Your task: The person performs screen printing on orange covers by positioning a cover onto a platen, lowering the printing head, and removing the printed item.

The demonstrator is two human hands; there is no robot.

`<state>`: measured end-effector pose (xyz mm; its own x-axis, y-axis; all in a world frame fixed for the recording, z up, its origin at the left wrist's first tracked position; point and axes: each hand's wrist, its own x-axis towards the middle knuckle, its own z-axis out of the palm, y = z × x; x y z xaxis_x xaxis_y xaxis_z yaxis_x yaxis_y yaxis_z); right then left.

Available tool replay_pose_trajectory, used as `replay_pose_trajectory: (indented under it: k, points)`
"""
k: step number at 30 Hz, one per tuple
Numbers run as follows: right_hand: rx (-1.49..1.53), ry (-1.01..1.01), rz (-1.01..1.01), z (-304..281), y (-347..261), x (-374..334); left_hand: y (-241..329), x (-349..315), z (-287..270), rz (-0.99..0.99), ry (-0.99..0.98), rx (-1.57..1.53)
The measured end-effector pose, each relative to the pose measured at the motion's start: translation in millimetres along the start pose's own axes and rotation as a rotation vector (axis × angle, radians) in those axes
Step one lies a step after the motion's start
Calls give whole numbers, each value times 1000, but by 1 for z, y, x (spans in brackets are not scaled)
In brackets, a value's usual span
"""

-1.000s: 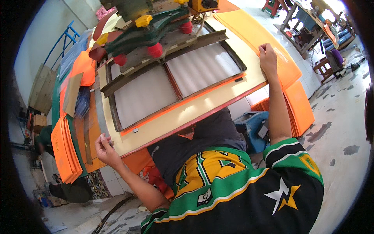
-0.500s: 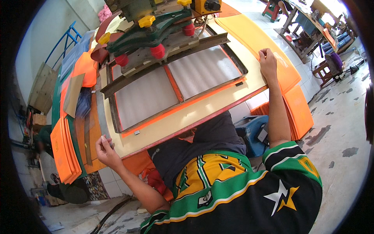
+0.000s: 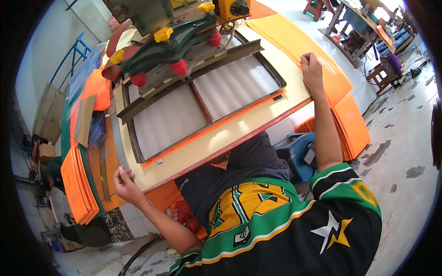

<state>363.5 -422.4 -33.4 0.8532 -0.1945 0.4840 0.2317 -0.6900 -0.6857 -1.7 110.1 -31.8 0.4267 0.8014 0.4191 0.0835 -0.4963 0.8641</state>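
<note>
Cream board, slantwise between both hands, reddish along its near side. Nearest of all, green, black and yellow jersey, then dark trousers partly under the board. At the board's left near corner, left hand, thumb and fingers curled together, fingertips pointing far, just beside the edge; cannot tell about contact, nor about anything pinched there. Farther left, stacked orange pieces. To the right, below board level, blue machine, then upright orange sheets beyond the right forearm. On the board, small grey block toward the left and small dark block toward the right, both close to an orange sheet, visible as a strip along the near side of a metal frame. Inside that frame, white panels, parted by a red-brown divider. Just beside the board's right edge, right hand, fingers folded together into a loose fist; again, cannot tell about contact. Across the frame, angled metal bar, then green press arm with red and yellow knobs. Farthest right, cluttered workbench.
</note>
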Motion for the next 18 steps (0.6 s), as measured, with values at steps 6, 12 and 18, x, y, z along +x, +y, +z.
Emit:
replay_pose_trajectory:
  k: [6, 12, 18]
  points:
    - [-12, 37, -24, -5, -2, 2, 2, 1, 2, -64, -8, 8]
    - [74, 25, 36, -4, -14, -8, -15, 4, -8, 31, -27, 77]
    - [79, 84, 29, -3, -6, -4, -8, 1, -3, 43, 7, 65]
